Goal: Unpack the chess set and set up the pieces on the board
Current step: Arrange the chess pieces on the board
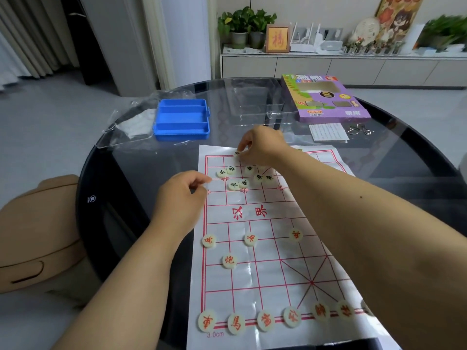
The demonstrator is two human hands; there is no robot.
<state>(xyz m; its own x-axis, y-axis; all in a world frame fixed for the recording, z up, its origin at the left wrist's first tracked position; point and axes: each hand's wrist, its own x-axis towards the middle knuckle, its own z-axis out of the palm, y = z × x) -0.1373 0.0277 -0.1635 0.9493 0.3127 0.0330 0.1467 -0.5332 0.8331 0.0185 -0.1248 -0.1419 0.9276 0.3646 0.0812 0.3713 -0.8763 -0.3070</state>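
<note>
Placing a black piece on the far rank of the xiangqi board

The right hand pinches one black-lettered piece at the board's 12 o'clock edge, fingers curled down on it. The left hand hovers at the paper board's 9 o'clock side, fingers loosely curled; whether it holds anything I cannot tell. A loose cluster of black pieces lies unsorted just below the right hand. The red pieces line the 6 o'clock rank, with more ahead of them. The emptied blue tray sits on the surface at 11 o'clock. Next, I judge, this piece needs seating squarely on its line crossing, then the cluster sorted outward.
</note>
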